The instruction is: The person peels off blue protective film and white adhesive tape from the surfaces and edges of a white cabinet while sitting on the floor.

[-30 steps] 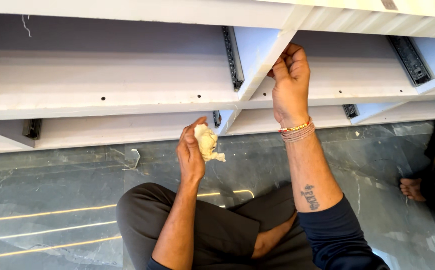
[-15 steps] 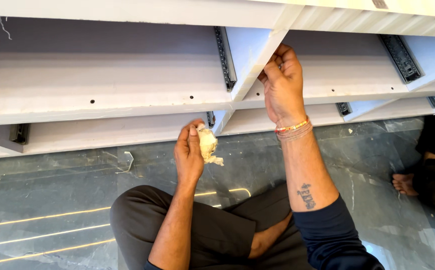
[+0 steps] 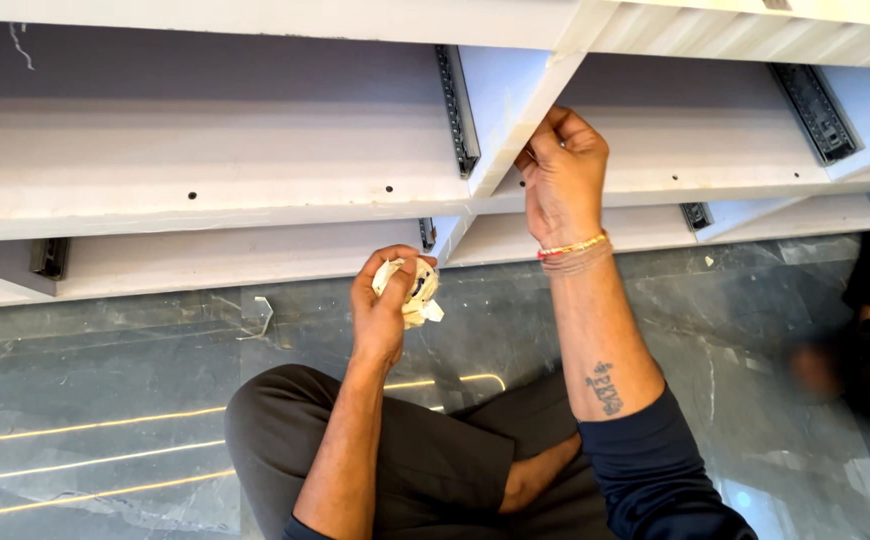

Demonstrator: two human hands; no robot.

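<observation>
Location type: an interior under fit-out, most likely a home or showroom where built-in furniture is being installed. Indicators: an unfinished white cabinet carcass [image 3: 255, 170] with open compartments, bare panels and visible pre-drilled holes. Black metal drawer slides [image 3: 458, 110] are mounted on the dividers, with no drawers fitted. The floor [image 3: 105, 370] is polished grey marble-look stone with inlaid yellow strips, and small scraps of debris lie on it. The person sits cross-legged directly on this floor, at the cabinet.
</observation>
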